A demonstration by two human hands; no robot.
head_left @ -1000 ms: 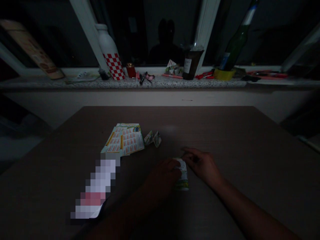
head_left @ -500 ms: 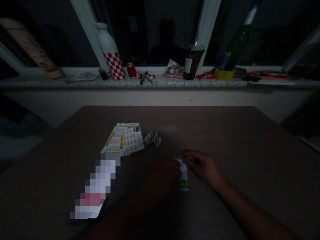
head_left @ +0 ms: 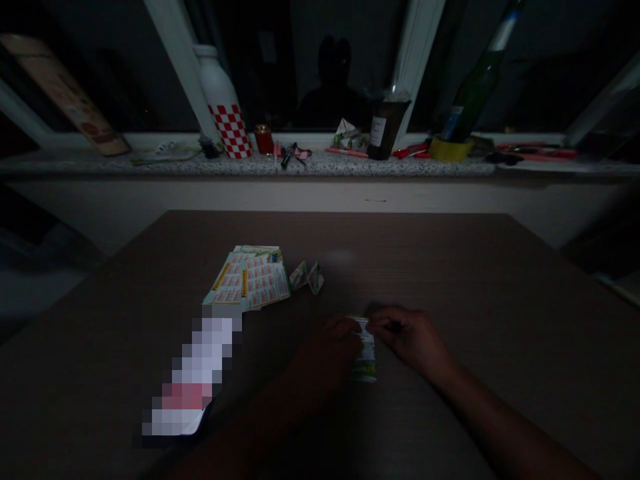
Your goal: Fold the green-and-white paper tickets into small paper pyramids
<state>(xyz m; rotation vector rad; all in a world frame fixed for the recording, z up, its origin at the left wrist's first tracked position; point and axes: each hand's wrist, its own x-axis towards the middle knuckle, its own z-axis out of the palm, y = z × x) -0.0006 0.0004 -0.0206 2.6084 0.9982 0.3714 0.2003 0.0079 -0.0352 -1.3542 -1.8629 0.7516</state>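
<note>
Left hand (head_left: 327,353) loosely spread over printed paper (head_left: 367,368); right hand (head_left: 411,332) fingertips bunched at its 1 o'clock corner, can't tell if gripping.

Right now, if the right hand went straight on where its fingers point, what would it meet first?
The right hand would probably meet the printed paper; darkness hides whether they touch.

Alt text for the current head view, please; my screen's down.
In dim light, a left hand rests on a small printed paper on a table, the right hand's fingertips at its upper right corner. Farther left lie printed sheets and a folded scrap; a checkered bottle stands on the windowsill.
</note>
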